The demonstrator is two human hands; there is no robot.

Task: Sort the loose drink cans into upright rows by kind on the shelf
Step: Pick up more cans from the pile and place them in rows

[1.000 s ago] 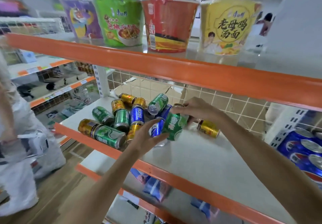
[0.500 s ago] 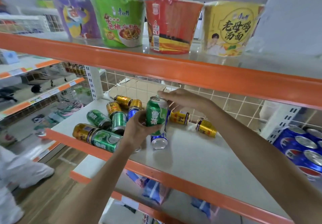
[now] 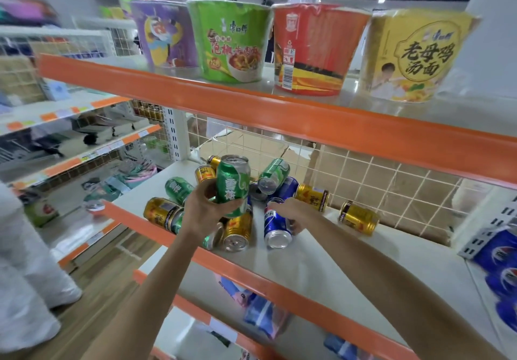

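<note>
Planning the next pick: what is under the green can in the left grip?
Below the upright green can, held by the left hand, a gold can lies on its side on the shelf. The hand covers cans further left.

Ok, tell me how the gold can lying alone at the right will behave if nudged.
The lone gold can lies on its side on the smooth white shelf, so it will probably roll. Nothing nearby would stop it. Its smooth metal skin may slip under fingers.

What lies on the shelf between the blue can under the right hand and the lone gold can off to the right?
In the head view, only bare white shelf separates the blue can, which the right hand touches, from the lone gold can.
</note>
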